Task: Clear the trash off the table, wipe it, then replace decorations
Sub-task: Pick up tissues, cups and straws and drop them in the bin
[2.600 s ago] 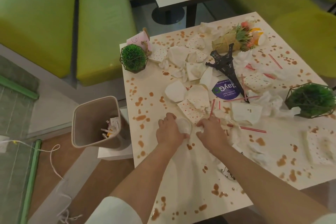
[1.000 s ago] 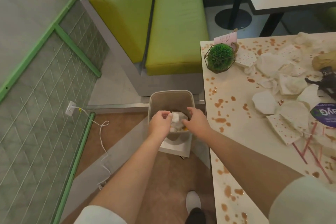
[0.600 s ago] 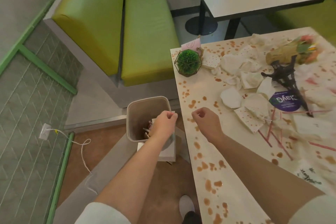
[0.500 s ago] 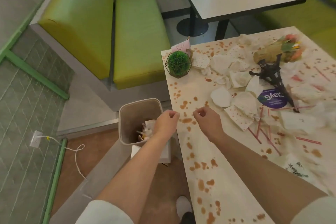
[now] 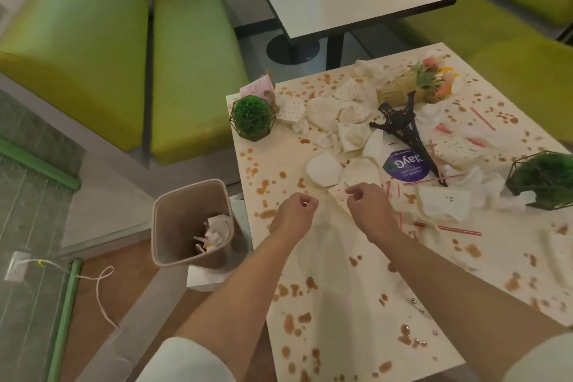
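Both hands, left [image 5: 294, 208] and right [image 5: 369, 205], hover over the stained tabletop [image 5: 335, 288], fingers loosely curled, holding nothing. Crumpled napkins [image 5: 322, 169] lie just beyond them; the trash bin [image 5: 189, 223] stands left of the left hand.

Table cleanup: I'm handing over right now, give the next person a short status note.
Left hand and right hand hover above the table, fingers loosely curled, holding nothing.
Bin on the floor at the table's left already holds some crumpled trash.
Left: crumpled napkins, red straws and a purple disc lie among brown spills.
Decorations on the table: two green balls in wire frames, toppled black tower, bouquet.
Wiping not started.
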